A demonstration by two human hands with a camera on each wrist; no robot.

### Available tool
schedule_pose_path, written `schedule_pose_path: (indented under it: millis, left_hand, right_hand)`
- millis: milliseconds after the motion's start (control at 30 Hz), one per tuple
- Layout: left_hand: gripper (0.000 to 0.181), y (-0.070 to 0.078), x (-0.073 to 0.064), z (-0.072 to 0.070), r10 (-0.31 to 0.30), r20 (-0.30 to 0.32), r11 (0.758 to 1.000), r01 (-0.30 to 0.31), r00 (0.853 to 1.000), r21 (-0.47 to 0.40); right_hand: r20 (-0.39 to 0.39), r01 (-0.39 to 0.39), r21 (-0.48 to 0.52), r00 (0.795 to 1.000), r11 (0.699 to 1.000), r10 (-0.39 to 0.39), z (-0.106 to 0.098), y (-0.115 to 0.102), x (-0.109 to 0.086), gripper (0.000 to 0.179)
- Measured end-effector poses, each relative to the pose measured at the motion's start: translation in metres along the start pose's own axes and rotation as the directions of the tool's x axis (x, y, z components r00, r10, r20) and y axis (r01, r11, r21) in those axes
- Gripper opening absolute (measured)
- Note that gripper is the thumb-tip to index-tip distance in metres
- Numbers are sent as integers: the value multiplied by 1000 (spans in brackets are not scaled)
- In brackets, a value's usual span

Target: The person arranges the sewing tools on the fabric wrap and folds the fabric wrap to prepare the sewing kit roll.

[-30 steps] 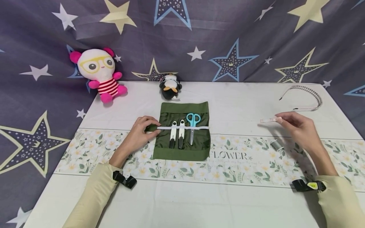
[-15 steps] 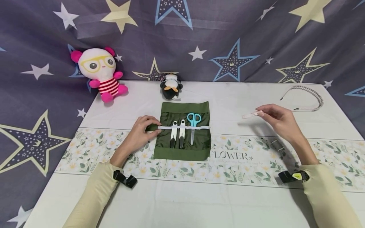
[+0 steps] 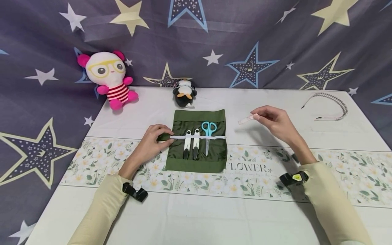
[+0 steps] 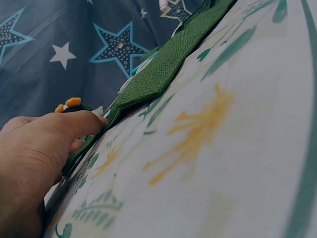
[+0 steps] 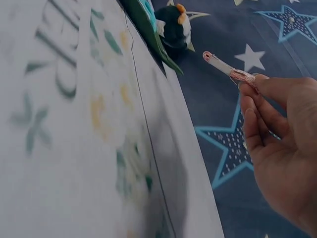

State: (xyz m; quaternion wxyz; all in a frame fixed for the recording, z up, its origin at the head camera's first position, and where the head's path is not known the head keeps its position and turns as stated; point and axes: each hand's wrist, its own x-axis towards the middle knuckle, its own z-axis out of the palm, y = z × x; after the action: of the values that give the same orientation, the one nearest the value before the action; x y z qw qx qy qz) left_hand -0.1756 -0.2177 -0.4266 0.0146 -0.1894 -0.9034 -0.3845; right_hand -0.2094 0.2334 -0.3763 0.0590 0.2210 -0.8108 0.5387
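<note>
A dark green fabric tool roll [image 3: 196, 166] lies spread on the table, a white elastic band [image 3: 219, 137] across its middle. Under the band are blue-handled scissors [image 3: 209, 127] and two slim white tools with black ends, one tool [image 3: 187, 144] left of the other tool [image 3: 196, 143]. My left hand [image 3: 149, 141] pinches the roll's left edge, by a green tab [image 3: 164, 136]. Right of the roll, my right hand [image 3: 275, 124] holds up, between thumb and fingers, a small flat white holder wound with pinkish thread [image 5: 230, 69], its free end pointing left.
A pink-and-white plush toy [image 3: 113, 81] sits at the back left; a small penguin plush [image 3: 184, 94] stands behind the roll. A headband [image 3: 341, 103] lies at the back right. A small dark spool [image 3: 295, 158] is mostly hidden by my right wrist. A star-patterned curtain [image 3: 245, 27] hangs behind.
My right hand has moved left and slightly toward the back with the thread holder, nearing the tool roll. The left hand has stayed at the roll's edge.
</note>
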Motion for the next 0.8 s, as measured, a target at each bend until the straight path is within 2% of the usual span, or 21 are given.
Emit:
schedule_pose_path:
  millis: [500, 800]
  left_hand:
    - [25, 0, 0, 1, 14, -1, 1000, -14, 1000, 10]
    - [25, 2, 0, 0, 2, -2, 1000, -2, 1000, 12]
  right_hand:
    - [150, 22, 63, 988, 998, -32, 53, -13, 45, 17]
    - [266, 38, 94, 962, 995, -62, 89, -29, 67, 19]
